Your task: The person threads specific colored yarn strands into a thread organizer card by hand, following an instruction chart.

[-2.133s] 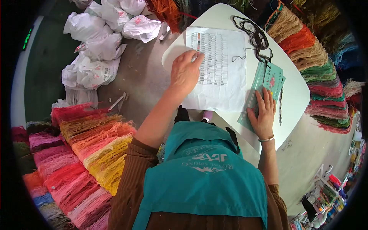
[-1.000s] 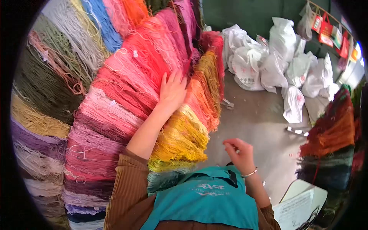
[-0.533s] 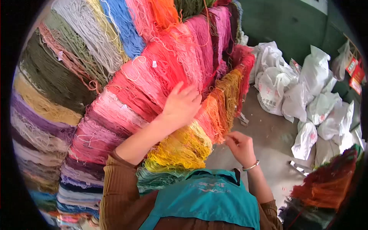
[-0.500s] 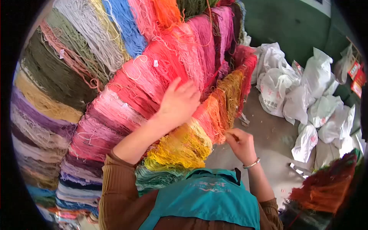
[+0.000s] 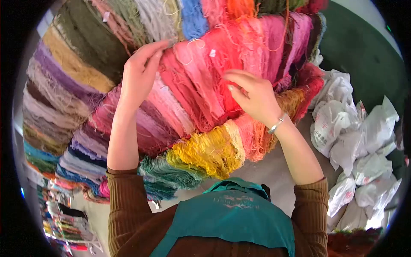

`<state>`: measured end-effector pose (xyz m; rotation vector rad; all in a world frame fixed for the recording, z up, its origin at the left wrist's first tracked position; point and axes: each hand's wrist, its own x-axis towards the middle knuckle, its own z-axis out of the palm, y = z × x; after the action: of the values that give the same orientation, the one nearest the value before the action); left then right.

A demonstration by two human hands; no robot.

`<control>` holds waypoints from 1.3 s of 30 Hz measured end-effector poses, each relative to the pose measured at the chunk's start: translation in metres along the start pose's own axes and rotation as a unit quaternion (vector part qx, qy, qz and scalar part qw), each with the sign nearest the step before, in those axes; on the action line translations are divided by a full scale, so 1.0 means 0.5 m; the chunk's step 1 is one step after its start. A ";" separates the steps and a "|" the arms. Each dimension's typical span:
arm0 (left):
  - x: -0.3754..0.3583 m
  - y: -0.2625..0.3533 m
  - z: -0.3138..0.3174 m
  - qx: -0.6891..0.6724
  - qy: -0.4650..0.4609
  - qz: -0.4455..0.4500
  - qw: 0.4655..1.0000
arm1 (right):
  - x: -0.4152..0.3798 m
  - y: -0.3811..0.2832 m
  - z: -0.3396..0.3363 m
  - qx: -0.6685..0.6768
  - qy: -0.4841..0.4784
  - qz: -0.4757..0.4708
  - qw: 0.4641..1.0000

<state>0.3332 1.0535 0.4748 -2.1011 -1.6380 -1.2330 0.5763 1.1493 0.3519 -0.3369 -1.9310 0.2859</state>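
Rows of thread skeins hang in tiers before me, sorted by colour. My left hand (image 5: 139, 77) is raised at the upper left edge of the pink skeins (image 5: 180, 55), fingers stretched out and thumb apart, fingertips close to the pale grey skein (image 5: 156, 21). Over the bright red skein (image 5: 229, 55) hovers my right hand (image 5: 254, 94), its fingers bent loosely and the thumb separate. Nothing shows between the fingers of either hand. Below them hang yellow skeins (image 5: 207, 152) and teal skeins (image 5: 169, 180). A small white tag (image 5: 212, 53) sits on the pink thread.
White plastic bags (image 5: 342, 128) are piled on the floor at right, against a dark green wall (image 5: 364, 51). Dark green, tan and purple skeins (image 5: 70, 73) hang at left. Another person (image 5: 64, 210) and further thread racks (image 5: 72, 233) appear far off at lower left.
My left hand has moved left and up, off the pink skeins. My right hand has risen from the orange skein's lower end to the red skein. The view has shifted left.
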 end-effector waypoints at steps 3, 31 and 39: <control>-0.015 -0.006 -0.022 0.082 -0.081 0.036 0.993 | 0.045 0.010 0.035 -0.058 -0.084 -0.027 0.994; -0.032 -0.099 -0.056 0.152 -0.116 0.168 0.967 | 0.016 -0.115 0.361 0.260 0.279 0.295 0.876; -0.045 -0.103 -0.030 0.213 -0.058 0.177 0.959 | -0.002 -0.170 0.315 0.472 0.268 0.309 0.781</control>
<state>0.2801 1.0473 0.4520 -2.0881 -1.3373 -0.5936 0.4220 1.0634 0.3226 -0.3063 -0.8737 1.3725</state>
